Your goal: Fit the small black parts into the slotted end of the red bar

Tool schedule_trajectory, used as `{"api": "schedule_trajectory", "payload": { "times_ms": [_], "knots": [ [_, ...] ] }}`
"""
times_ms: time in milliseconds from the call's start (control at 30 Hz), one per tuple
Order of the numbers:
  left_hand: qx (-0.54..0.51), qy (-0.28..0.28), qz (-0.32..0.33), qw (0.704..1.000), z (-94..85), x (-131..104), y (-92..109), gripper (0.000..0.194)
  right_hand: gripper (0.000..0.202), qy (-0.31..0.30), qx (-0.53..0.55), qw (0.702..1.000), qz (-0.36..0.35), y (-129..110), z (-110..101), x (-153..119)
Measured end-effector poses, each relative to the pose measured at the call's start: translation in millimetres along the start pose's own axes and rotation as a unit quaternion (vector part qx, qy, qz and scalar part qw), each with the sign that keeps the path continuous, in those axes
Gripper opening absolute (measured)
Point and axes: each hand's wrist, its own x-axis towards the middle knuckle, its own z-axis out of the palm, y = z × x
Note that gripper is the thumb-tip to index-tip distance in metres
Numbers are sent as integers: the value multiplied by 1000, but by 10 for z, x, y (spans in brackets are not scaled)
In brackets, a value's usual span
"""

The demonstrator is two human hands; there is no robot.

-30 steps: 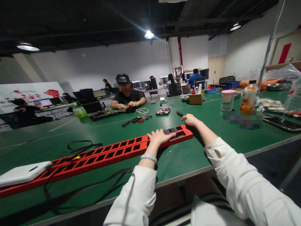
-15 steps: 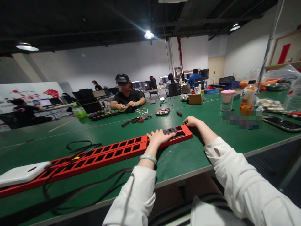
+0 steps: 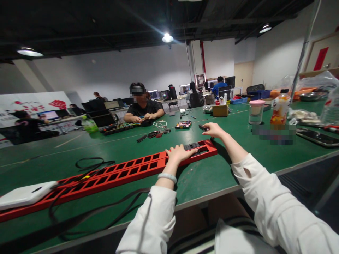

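My left hand (image 3: 180, 153) lies palm down across the slotted red frame (image 3: 161, 163), fingers spread and thumb over the black modules (image 3: 191, 146) set in its right end. My right hand (image 3: 214, 129) is beyond that end, fingertips curled at a small black block (image 3: 202, 127) above the green counter (image 3: 201, 180); I cannot tell whether they are closed on it. A white device (image 3: 29, 194) rests on the frame's left end.

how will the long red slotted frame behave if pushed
The red frame looks stiff, its long sides running straight. It's probably light for its size, given its many openings. Lying flat, it should slide rather than roll.
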Motion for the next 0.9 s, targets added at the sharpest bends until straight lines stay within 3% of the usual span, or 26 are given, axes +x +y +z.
{"api": "schedule_trajectory", "payload": {
  "times_ms": [167,367,500,900],
  "knots": [
    [-2,-3,5,1000,-13,-7,8,91,49,-203,129,970,-26,-177,-119,-52],
    [1,-8,1,1000,-18,-3,16,92,55,-373,138,917,-39,-232,-138,-105],
    [6,-15,-2,1000,-33,-18,25,94,56,-395,111,911,-35,-270,-120,-107],
    [7,-20,0,1000,-37,-19,23,90,55,-384,60,920,-56,-394,-107,-130]
  ]
}}
